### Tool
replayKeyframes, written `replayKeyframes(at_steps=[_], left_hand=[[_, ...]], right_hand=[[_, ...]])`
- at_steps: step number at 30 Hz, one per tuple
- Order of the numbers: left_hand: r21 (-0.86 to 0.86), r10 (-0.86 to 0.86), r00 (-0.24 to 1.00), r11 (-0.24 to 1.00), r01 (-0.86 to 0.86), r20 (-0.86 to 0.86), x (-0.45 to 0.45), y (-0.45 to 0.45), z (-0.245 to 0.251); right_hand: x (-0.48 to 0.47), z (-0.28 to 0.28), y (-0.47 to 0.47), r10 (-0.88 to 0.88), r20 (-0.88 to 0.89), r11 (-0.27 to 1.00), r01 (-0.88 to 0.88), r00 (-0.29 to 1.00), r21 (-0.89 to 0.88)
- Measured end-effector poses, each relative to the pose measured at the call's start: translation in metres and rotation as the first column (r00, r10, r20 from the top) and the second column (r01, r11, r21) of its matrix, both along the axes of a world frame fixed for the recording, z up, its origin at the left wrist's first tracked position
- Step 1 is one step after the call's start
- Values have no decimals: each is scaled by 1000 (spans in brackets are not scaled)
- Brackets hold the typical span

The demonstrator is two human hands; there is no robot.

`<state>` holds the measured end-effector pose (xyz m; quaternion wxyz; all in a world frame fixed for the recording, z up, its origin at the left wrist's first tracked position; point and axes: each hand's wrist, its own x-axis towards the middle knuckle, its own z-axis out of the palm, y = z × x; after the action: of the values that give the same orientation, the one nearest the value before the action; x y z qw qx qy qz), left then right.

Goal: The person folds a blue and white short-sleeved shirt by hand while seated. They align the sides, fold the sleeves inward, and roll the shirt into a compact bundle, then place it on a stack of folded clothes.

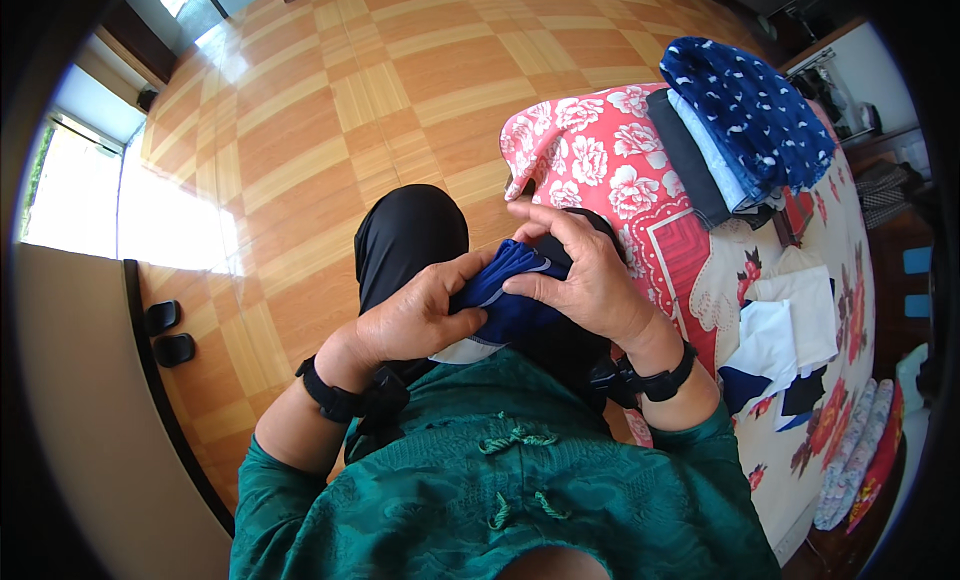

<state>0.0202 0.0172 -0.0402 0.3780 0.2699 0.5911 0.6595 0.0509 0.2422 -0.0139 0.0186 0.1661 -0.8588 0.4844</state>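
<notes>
Above my lap, a blue piece of fabric with white stitching [517, 310] is bunched between both hands. My left hand [424, 310] grips its left side, thumb on top and fingers beneath. My right hand [581, 276] pinches the right side between thumb and lower fingers, with the index finger stretched out. A white section of cloth [466, 352] shows under the blue near my waist. What kind of garment it is I cannot tell. My knees, in black trousers [411, 231], lie below the hands.
To my right is a bed with a pink and white floral cover [592, 152]. Folded clothes lie on it, topped by a dark blue patterned cloth [746, 115]. White and navy fabric pieces [765, 347] are nearer me. Black slippers [172, 349] stand by the wall at left.
</notes>
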Motion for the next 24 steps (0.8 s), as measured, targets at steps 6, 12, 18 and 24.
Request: replayKeyframes(at_steps=[6,12,18,24], left_hand=[[-59,-29,999,998,31,35,-8,-12,8],[-38,70,993,997,-73,-96,-10,-31,7],[43,152,988,988,-152,3,-4,-38,3],[74,239,966,966,-247,101,3,-31,-2]], right_hand=[[3,-3,3,84,365,970,8,927,-244],[7,-14,3,-19,347,876,182,938,-446],[13,-22,3,12,437,732,290,899,-617],[22,-25,0,93,429,652,271,899,-709]])
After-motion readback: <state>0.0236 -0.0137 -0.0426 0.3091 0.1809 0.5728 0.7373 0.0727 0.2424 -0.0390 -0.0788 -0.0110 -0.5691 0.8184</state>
